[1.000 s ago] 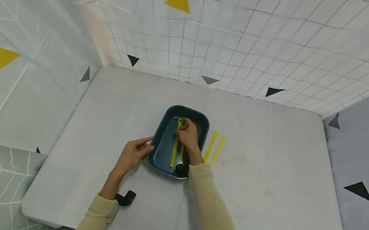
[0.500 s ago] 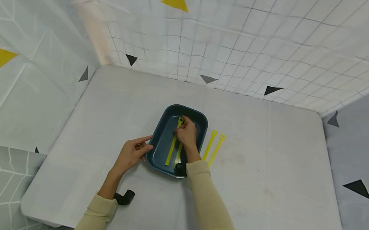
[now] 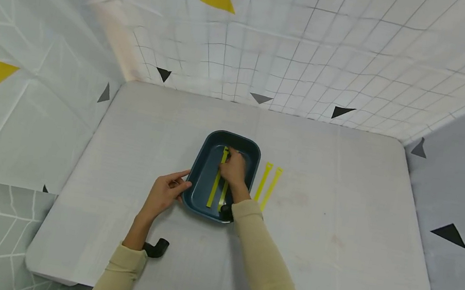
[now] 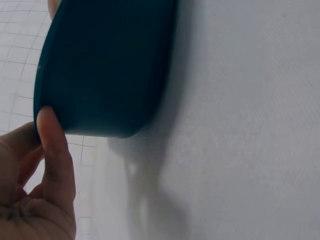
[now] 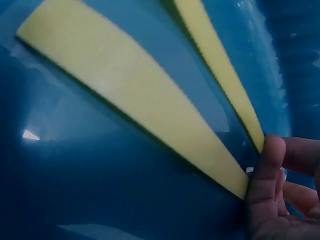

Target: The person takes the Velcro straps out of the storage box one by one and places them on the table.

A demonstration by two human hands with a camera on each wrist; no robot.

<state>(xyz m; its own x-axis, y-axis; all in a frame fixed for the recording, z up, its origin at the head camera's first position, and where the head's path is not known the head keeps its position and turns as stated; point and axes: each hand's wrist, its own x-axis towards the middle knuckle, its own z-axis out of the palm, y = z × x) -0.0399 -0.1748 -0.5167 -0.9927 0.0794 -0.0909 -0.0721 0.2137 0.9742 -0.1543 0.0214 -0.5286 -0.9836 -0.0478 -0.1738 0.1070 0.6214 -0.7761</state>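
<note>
A dark teal tray (image 3: 197, 194) sits on the table, two yellow cable ties inside: a left tie (image 3: 214, 189) and a right tie (image 3: 223, 194). My right hand (image 3: 234, 168) reaches into the tray, thumb and fingers pinching at the ties' far ends. In the right wrist view, the wide-looking cable tie (image 5: 120, 85) and the narrower one (image 5: 220, 60) converge at my thumb. My left hand (image 3: 163, 193) steadies the tray's left side, thumb (image 4: 52, 135) against the outer wall beneath the rim. A black piece (image 3: 226, 210) lies at the tray's near right, partly behind my right sleeve.
Two more yellow cable ties, one nearer (image 3: 263, 182) and one farther right (image 3: 271, 189), lie right of the tray. A black elbow-shaped fitting (image 3: 159, 248) rests on the white table (image 3: 337, 217) beside my left wrist. Patterned sheets hang at the back and sides.
Inside the tray, the cable ties have swung so their near ends lie slightly farther left. My right hand stays at their far ends; my left hand keeps its place at the tray.
</note>
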